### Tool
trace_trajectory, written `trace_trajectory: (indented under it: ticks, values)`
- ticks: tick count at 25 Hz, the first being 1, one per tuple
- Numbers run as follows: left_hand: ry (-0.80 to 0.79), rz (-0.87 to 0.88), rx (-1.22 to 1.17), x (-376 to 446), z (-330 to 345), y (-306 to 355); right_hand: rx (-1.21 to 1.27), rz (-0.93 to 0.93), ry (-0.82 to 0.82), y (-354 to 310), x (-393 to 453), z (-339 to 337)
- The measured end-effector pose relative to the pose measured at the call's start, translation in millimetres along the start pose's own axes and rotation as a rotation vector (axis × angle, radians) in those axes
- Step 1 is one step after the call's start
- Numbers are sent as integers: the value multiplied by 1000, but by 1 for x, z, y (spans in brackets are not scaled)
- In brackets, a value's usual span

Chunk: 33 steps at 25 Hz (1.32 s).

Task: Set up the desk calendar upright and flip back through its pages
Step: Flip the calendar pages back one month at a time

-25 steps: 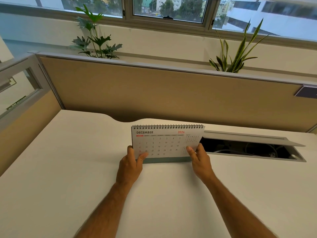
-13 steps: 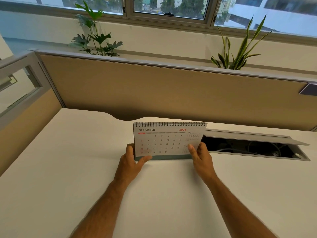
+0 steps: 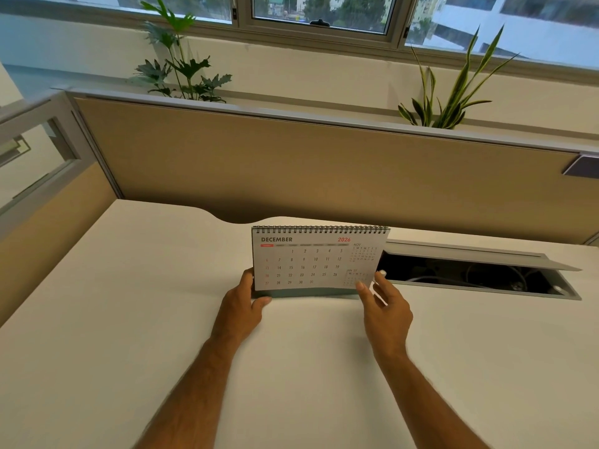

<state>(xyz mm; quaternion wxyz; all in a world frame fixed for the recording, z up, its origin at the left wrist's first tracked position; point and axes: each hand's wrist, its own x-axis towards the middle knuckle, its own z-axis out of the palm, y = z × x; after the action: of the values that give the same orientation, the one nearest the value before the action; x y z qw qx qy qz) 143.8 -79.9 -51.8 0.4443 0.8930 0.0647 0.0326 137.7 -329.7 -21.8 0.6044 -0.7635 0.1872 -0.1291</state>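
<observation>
A spiral-bound desk calendar stands upright on the white desk, its front page reading December 2026, with the coil along the top. My left hand grips its lower left corner and grey base, thumb under the page edge. At the lower right corner, my right hand pinches the front page between thumb and fingers.
An open cable tray with its lid raised lies in the desk just right of the calendar. A tan partition closes off the back and the left side. Two potted plants stand on the ledge behind it.
The calendar has settled more upright on its base. My left thumb has slid down from the page face to the bottom corner. My right hand keeps its pinch on the lower right corner.
</observation>
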Motion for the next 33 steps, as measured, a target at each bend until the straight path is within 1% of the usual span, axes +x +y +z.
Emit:
trace_trajectory:
  ticks: [4, 7, 9, 12, 15, 18, 20, 22, 23, 25, 26, 27, 28, 31, 33]
  values:
    - [3, 10, 4, 1, 2, -1, 16, 39, 69, -5, 0, -3]
    - [3, -2, 9, 3, 2, -2, -14, 70, 7, -8, 3, -2]
    - [-1, 1, 14, 2, 2, -2, -61, 60, -2, -7, 3, -1]
    - [2, -1, 22, 3, 1, -3, -81, 65, 64, -5, 1, -5]
    - [9, 3, 27, 2, 1, -2, -12, 63, 81, -5, 3, -13]
    - [24, 22, 57, 1, 0, -1, 80, 78, -6, -11, 9, -23]
    - [28, 45, 74, 1, -1, -2, 124, 102, -122, -18, 10, -34]
    - [14, 55, 68, 1, -3, -2, 194, 130, -274, -29, 13, -48]
    - [6, 57, 56, 0, -4, -3, 274, 134, -364, -38, 14, -55]
    - [16, 78, 38, -2, -5, -6, 514, 145, -505, -64, 16, -67]
    - [31, 68, 9, -2, -4, -7, 609, 136, -534, -78, 18, -71]
    - [25, 47, -41, -2, -3, -8, 664, 106, -551, -92, 21, -72]
    - [29, 35, -41, -2, -3, -6, 680, 62, -557, -104, 25, -71]
    - [-13, 26, 31, 0, -2, 0, 680, -27, -559, -130, 36, -60]
    - [-21, 5, 8, 0, -2, 0, 597, -58, -509, -137, 43, -51]
